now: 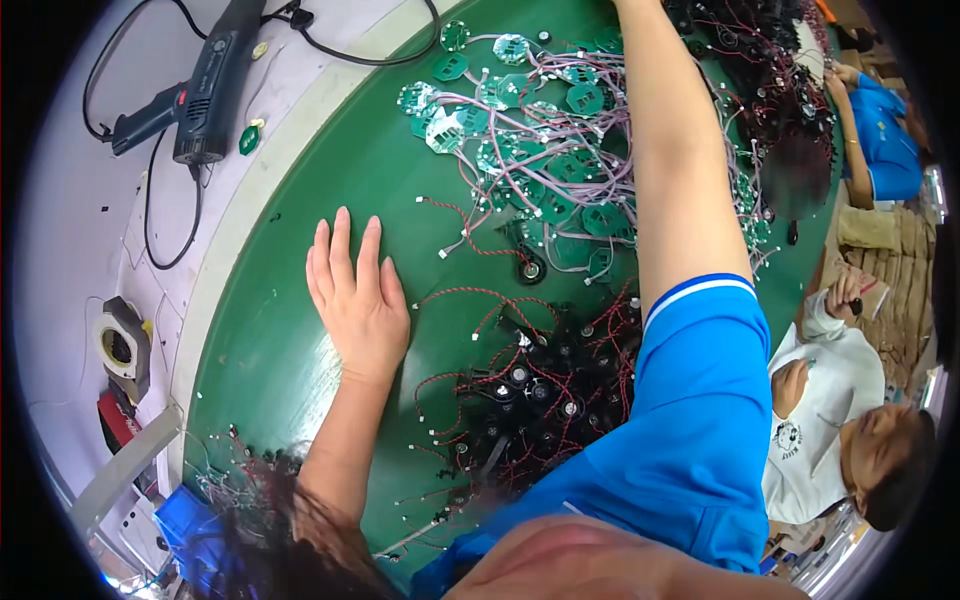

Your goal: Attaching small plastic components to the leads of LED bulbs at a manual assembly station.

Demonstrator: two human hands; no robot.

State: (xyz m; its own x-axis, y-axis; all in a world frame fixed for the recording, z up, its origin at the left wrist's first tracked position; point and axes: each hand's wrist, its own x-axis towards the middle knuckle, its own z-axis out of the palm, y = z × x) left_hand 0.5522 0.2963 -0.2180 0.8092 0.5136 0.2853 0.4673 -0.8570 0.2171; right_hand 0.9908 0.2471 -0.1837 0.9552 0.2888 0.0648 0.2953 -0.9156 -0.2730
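My left hand (358, 290) lies flat on the green table (265, 300), fingers stretched out and holding nothing. Stretched far forward, my right arm runs out past the top edge, so my right hand is out of view. Beside that arm spreads a tangle of green circuit boards (585, 98) with greyish-pink cables. Nearer to me is a heap of small black parts (535, 390) with round metal pieces and twisted red-and-black wires. One such black part (530, 270) sits apart, between the heap and the boards.
A dark heat gun (215, 90) with a black cord lies on the pale surface at the left. Below it are a tape roll (122, 345) and a blue bin (190, 525). More dark wired parts (770, 80) pile up at the far right. Two other people work along the right side.
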